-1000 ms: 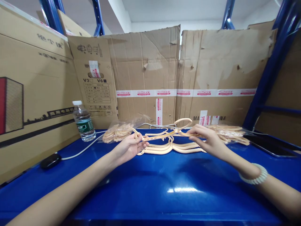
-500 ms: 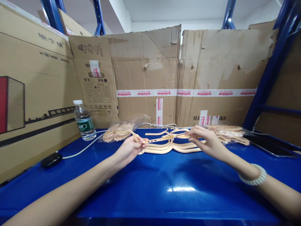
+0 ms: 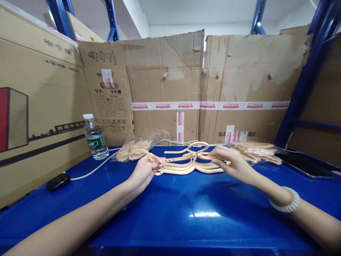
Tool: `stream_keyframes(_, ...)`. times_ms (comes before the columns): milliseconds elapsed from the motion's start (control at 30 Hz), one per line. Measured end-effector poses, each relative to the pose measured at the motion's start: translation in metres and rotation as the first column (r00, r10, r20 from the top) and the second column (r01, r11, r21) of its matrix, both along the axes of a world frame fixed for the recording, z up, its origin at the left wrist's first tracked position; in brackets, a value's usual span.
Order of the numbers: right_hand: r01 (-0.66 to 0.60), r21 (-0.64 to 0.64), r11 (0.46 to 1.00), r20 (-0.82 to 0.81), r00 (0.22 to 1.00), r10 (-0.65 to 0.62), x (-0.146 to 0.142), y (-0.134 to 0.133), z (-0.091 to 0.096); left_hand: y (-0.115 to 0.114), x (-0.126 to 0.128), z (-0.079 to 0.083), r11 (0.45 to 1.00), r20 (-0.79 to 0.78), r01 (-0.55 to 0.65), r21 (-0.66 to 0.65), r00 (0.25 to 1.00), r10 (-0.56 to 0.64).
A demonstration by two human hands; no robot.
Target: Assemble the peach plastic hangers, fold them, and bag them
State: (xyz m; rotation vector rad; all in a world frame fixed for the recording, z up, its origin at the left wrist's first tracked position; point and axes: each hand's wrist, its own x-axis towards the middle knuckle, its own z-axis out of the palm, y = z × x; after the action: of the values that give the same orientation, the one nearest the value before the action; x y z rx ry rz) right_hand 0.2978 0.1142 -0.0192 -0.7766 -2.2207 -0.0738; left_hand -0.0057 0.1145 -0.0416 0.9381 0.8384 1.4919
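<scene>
A thin beige plastic hanger (image 3: 183, 156) is held level between both hands just above a small stack of like hangers (image 3: 186, 168) lying on the blue shelf surface (image 3: 170, 209). My left hand (image 3: 145, 170) pinches the hanger's left end, fingers closed. Fingers of my right hand (image 3: 231, 164), also closed, grip its right part near the hook; a pale bead bracelet (image 3: 286, 202) sits on that wrist.
A clear bag of hangers (image 3: 135, 147) lies behind my left hand, another bag (image 3: 258, 149) behind the right. A water bottle (image 3: 94, 137) stands at left beside a black mouse (image 3: 57, 181) with white cable. Cardboard boxes (image 3: 165, 85) wall the back and left. A dark tablet (image 3: 303, 163) lies at right.
The held hanger has tilted flatter and come down closer to the stack; both hands have shifted slightly lower and inward.
</scene>
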Motion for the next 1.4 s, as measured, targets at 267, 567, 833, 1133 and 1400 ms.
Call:
stream_keyframes(267,0.036,-0.076,0.997,0.098,0.995,-0.028,0.002,0.0,-0.001,0.002,-0.001,-0.002,1.0,-0.01,-0.025,0.011,1.0,0.025)
stream_keyframes(567,0.064,-0.177,0.982,0.094,0.994,-0.048,0.002,-0.001,-0.002,0.004,0.0,-0.007,1.0,-0.016,-0.001,-0.005,1.0,0.001)
stream_keyframes(833,0.083,-0.348,0.934,-0.032,0.994,-0.1,0.001,0.0,0.001,0.001,0.004,0.001,0.999,-0.02,-0.044,-0.02,0.999,0.043)
stream_keyframes(1133,-0.04,-0.667,0.744,-0.002,0.999,0.052,0.013,0.008,0.003,-0.045,0.018,-0.01,0.486,-0.886,0.75,0.449,0.301,0.354)
stream_keyframes(1400,0.052,-0.6,0.798,0.256,0.958,0.13,0.013,0.008,-0.003,-0.051,0.018,-0.004,0.486,-0.878,0.814,0.319,0.061,0.474)
